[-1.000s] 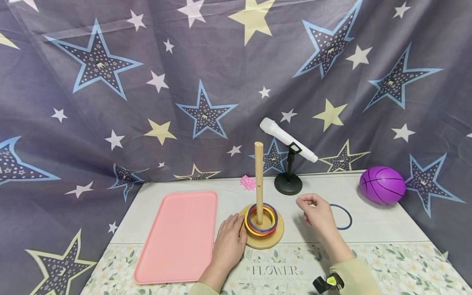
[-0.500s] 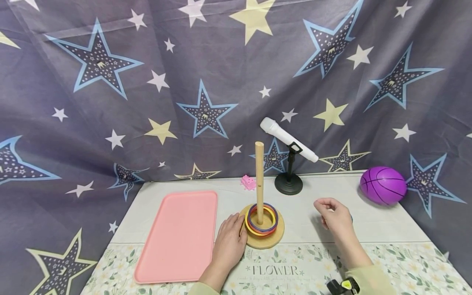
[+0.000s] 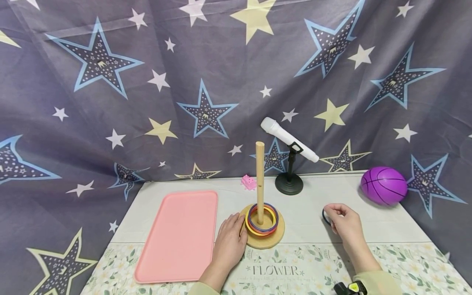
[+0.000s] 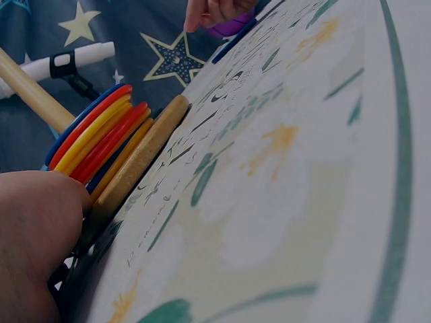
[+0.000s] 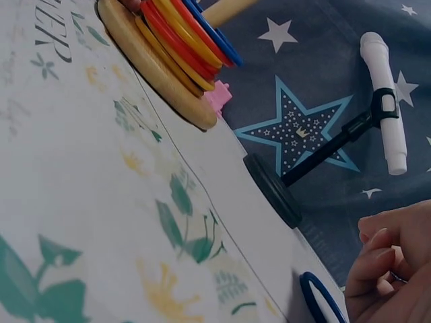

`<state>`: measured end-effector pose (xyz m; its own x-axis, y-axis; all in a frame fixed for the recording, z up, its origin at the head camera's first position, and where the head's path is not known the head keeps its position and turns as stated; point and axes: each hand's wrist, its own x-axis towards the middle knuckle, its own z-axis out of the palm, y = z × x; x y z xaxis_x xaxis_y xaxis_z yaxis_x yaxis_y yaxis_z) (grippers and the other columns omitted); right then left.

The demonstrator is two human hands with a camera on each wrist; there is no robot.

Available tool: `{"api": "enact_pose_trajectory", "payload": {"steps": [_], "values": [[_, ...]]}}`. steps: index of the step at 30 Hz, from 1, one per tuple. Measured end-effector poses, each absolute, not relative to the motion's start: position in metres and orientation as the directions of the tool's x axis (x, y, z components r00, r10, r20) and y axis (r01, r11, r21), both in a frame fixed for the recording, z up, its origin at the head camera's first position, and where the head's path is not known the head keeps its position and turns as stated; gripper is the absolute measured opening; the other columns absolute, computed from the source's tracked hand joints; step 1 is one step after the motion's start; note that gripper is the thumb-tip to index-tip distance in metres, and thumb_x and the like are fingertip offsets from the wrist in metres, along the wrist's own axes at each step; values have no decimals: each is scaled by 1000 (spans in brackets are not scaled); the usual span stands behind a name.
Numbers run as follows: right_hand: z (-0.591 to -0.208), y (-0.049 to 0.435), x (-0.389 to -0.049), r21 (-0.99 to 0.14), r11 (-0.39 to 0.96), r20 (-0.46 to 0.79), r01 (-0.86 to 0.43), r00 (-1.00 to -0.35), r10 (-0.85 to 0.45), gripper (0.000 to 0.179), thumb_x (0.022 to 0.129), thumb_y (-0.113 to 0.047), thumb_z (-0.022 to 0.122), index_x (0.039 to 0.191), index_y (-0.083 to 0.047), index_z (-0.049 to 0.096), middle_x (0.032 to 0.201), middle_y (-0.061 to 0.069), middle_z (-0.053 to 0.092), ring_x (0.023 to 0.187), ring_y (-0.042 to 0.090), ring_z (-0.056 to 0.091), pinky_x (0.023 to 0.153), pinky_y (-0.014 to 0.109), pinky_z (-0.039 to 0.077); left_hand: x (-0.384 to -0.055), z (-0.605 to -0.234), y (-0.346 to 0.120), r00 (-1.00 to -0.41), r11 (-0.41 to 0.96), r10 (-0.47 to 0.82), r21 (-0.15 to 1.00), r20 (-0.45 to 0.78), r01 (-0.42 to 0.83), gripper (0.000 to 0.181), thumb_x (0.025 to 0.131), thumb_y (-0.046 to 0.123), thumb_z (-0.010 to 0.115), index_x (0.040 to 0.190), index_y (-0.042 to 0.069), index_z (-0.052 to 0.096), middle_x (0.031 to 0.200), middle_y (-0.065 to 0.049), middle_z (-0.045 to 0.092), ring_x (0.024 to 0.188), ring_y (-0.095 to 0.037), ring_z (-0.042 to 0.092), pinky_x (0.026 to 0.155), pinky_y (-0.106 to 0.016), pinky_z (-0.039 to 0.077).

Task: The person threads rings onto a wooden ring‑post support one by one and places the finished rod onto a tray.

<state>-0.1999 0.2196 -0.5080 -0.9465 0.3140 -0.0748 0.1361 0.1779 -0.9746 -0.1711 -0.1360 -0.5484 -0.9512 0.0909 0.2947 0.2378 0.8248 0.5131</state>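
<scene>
My left hand (image 3: pixel 231 241) rests on the left rim of a round wooden base (image 3: pixel 258 242). An upright wooden peg (image 3: pixel 259 176) rises from that base, ringed by a stack of blue, red and yellow rings (image 4: pixel 101 138). In the head view my right hand (image 3: pixel 346 223) hangs over a loose blue ring (image 3: pixel 325 218), its fingers curled toward the thumb. The right wrist view shows that blue ring (image 5: pixel 311 296) low beside the curled fingers, with nothing visible in their grip. Part of the ring is hidden by the hand.
A pink tray (image 3: pixel 178 237) lies left of the left hand. Behind the peg are a small pink toy (image 3: pixel 248 182) and a white microphone (image 3: pixel 289 139) on a black stand (image 3: pixel 289 183). A purple ball (image 3: pixel 383 185) sits at the back right, before a star-patterned curtain (image 3: pixel 206 61).
The right hand has moved right, away from the peg, and down over the loose blue ring. The left hand has stayed on the wooden base.
</scene>
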Motion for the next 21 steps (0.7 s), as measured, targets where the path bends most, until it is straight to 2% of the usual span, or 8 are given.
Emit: {"api": "enact_pose_trajectory", "payload": {"steps": [21], "values": [[-515, 224, -199, -972, 165, -102, 165, -936, 337, 26, 109, -18, 71, 121, 5, 68, 79, -1, 59, 60, 8, 52, 50, 21, 48, -171, -548, -136, -951, 824, 89, 515, 297, 238, 46, 109, 20, 64, 152, 3, 65, 161, -22, 56, 154, -43, 47, 132, -58, 31]]}}
